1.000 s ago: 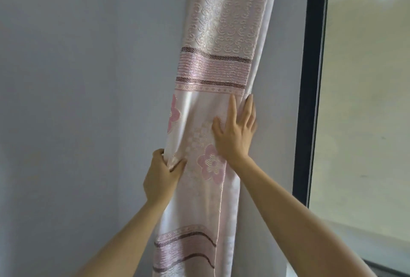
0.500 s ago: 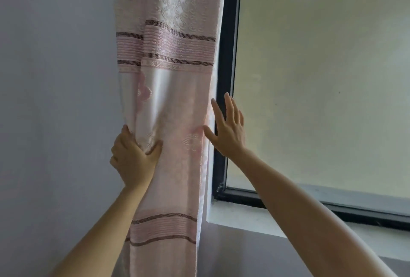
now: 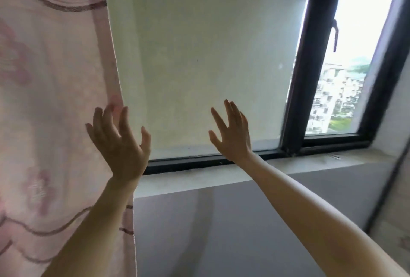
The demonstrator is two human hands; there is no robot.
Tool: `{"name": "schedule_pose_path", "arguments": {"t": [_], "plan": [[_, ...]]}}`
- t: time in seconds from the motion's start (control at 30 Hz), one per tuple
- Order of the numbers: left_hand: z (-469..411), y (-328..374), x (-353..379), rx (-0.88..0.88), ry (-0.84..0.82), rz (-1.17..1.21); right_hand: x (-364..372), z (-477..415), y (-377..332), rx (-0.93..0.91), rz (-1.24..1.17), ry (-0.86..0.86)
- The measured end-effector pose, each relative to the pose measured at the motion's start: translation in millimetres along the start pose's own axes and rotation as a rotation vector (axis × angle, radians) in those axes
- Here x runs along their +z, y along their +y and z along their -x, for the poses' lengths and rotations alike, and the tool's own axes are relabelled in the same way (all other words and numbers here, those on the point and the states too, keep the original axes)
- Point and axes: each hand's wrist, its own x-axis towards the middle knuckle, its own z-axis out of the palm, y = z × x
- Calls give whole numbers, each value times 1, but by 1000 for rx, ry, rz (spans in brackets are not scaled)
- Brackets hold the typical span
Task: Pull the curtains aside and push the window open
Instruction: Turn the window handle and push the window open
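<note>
A pink and white curtain (image 3: 48, 103) with brown stripes hangs at the left, covering the left edge of the window. My left hand (image 3: 121, 143) is raised with fingers spread at the curtain's right edge, holding nothing. My right hand (image 3: 231, 133) is also spread, in front of the large pale pane (image 3: 204, 54), apart from the curtain. To the right, past a black upright frame bar (image 3: 308, 72), a narrow sash (image 3: 346, 76) shows buildings outside, and a dark handle (image 3: 335, 34) hangs on it.
A pale sill (image 3: 221, 179) runs under the black window frame, with a grey wall (image 3: 221, 232) below. A dark cable (image 3: 386, 188) runs down the wall at the right, beside a patterned fabric edge (image 3: 399, 221).
My left hand has let go of the curtain and opened. The view has swung right, so the curtain now sits at the far left and the right sash has come into sight.
</note>
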Motion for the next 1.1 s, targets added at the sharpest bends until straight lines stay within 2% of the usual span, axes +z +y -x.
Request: {"name": "schedule_pose_path", "arguments": {"t": [0.33, 0.43, 0.53, 0.77, 1.1], "plan": [[94, 206, 106, 74, -469, 311, -57, 117, 199, 242, 299, -93], [110, 261, 139, 78, -623, 419, -66, 134, 247, 308, 378, -124], [123, 312, 178, 109, -705, 512, -68, 139, 294, 362, 431, -156], [134, 425, 269, 194, -736, 644, -52, 119, 404, 395, 507, -146], [169, 542, 358, 299, -663, 620, -10, 153, 558, 345, 500, -148]]}}
